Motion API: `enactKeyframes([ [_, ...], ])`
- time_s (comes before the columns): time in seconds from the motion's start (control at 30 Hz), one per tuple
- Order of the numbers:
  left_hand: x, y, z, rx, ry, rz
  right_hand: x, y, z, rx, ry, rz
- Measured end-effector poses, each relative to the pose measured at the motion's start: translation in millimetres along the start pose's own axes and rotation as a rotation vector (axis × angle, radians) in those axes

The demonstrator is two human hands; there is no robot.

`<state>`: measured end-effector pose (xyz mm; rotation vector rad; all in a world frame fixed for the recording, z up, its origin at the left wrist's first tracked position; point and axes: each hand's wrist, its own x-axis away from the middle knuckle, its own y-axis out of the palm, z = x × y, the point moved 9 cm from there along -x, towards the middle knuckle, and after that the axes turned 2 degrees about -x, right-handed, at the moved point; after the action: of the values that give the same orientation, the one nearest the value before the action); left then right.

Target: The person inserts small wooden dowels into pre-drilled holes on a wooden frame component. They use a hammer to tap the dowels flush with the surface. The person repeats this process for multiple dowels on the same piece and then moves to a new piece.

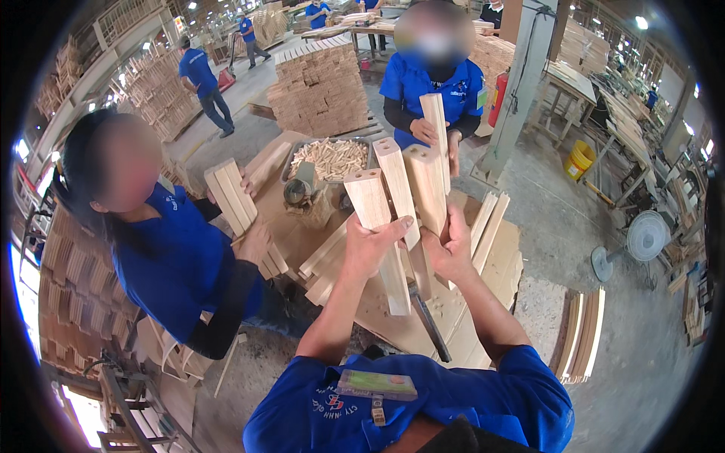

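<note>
My left hand (377, 245) is closed round two pale wooden blocks, a left block (370, 202) and a middle block (396, 177), both upright with holes in their top ends. My right hand (451, 245) grips a third wooden block (427, 185), thicker and also holed at the top. All three are held close together above the cardboard-covered table (483, 302). Below them a dark rod-like handle (432, 328) lies on the table; its far end is hidden by the wood. Loose wooden strips (491, 226) lie beside my right hand.
Beyond my hands sit a tray of wooden dowels (340, 160) and a grimy can (300, 187). A co-worker (181, 249) at left and another co-worker (430, 83) opposite hold wood. Right are a grey post (521, 90), a fan (646, 235) and a yellow bucket (580, 158).
</note>
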<state>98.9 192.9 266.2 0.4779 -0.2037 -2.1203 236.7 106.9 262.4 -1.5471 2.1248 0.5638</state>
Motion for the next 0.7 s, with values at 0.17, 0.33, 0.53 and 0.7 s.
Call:
enactKeyframes([
  [0.17, 2.0, 6.4, -5.9, 0.004, -0.028, 0.002, 6.0, 1.0, 9.2, 0.201, -0.032, -0.077],
  [0.33, 4.1, 13.5, -12.9, -0.032, -0.092, -0.001, 15.0, 4.7, 9.6, 0.009, 0.047, -0.157],
  [0.53, -2.9, 23.8, -11.7, -0.061, -0.018, -0.025, 15.7, -6.4, 10.3, -0.158, 0.099, -0.07],
  [0.7, -11.0, 14.2, -7.4, -0.035, 0.068, -0.008, 20.4, -15.6, 11.4, -0.149, 0.142, -0.07],
])
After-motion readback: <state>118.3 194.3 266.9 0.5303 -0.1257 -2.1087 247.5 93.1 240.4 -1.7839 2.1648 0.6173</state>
